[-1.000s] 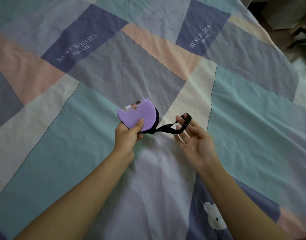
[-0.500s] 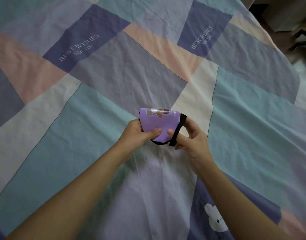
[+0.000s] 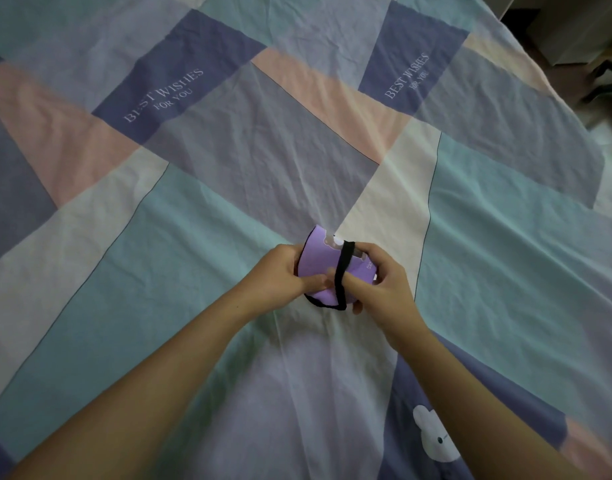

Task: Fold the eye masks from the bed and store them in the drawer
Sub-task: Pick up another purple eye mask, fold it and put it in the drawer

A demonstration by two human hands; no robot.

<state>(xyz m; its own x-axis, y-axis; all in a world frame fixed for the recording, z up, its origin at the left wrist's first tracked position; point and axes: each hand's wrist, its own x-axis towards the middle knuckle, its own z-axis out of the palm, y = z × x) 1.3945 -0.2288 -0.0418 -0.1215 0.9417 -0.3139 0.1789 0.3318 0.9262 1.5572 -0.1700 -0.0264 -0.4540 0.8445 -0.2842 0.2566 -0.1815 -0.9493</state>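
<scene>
At frame centre, both forearms reach forward; the left hand (image 3: 280,271) and right hand (image 3: 384,282) pinch the folded purple eye mask (image 3: 318,263), its black strap (image 3: 342,271) wrapped across, above the bed (image 3: 228,174) printed "BEST WISHES FOR YOU".

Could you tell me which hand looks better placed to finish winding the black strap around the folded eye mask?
Right. The right hand is at the black strap, while the left hand pinches the folded eye mask.

A home bedroom: bed (image 3: 470,209) under a wrinkled pastel patchwork sheet (image 3: 228,168).
</scene>
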